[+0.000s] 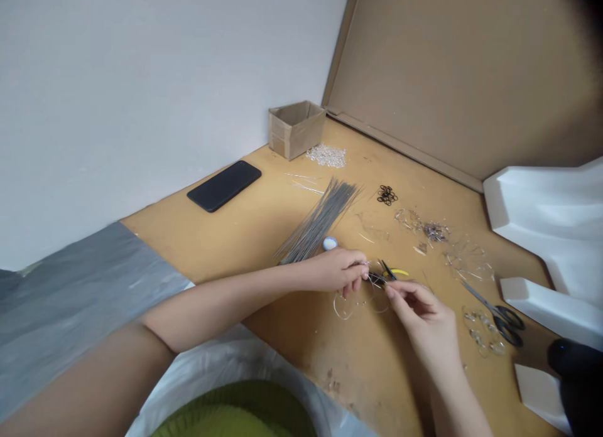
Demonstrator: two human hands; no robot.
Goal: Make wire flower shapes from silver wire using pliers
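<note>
My left hand (340, 269) is closed in a pinch on a thin looped wire (343, 316). The fingertips of my right hand (426, 318) pinch the same wire piece from the other side, a short gap away. Its loops hang below the fingers; the finer detail is too small to make out. Just behind my hands lies a tool with a black tip and a yellow handle (399, 272), partly hidden. A bundle of straight grey wires (323, 217) lies beyond my left hand, and a small blue-and-white round object (330, 243) touches or nearly touches that hand.
A black phone (224, 186) and an open cardboard box (301, 132) stand along the wall, by a pile of clear beads (327, 155). Black rings (387, 195), tangled wire pieces (436, 231) and black-handled scissors (506, 324) lie rightward. White foam blocks (541, 211) line the right edge.
</note>
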